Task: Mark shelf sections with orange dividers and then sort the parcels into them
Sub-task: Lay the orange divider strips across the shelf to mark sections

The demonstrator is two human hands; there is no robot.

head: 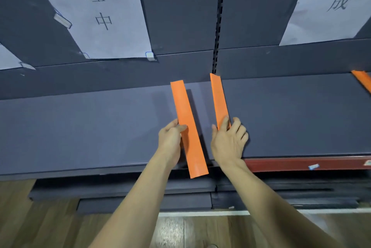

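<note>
Orange dividers (188,129) pinched in both hands, third divider (362,82) cropped

We count three orange dividers: one (187,127), a second (219,101) and a third (362,83) at the right edge. We see three paper sheets: one (96,16), another (329,6) and a corner of a third (8,60). Two hands, left (170,139) and right (228,143).

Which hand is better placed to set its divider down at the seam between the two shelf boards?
Likely the right hand: its orange divider already lies along the seam below the slotted upright. The left hand holds its divider off to the left, overhanging the shelf edge.
</note>
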